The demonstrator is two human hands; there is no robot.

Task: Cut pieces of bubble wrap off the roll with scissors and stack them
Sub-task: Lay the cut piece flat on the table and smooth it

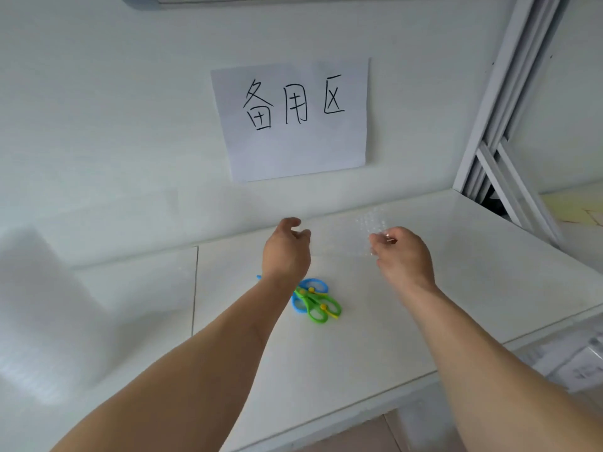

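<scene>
A large roll of bubble wrap (42, 308) stands blurred at the left on the white table (359, 347). A small clear piece of bubble wrap (372, 223) hangs near the back wall, pinched by my right hand (403, 256). My left hand (287, 249) hovers beside it with curled, parted fingers and holds nothing. Green scissors (318, 305) lie on top of blue scissors (310, 287) on the table, just under and right of my left wrist; their blades are hidden by my arm.
A paper sign (293, 119) with handwritten characters hangs on the white wall behind the table. A white metal frame (502, 164) rises at the right back corner. The table's front edge runs diagonally at lower right, with floor below.
</scene>
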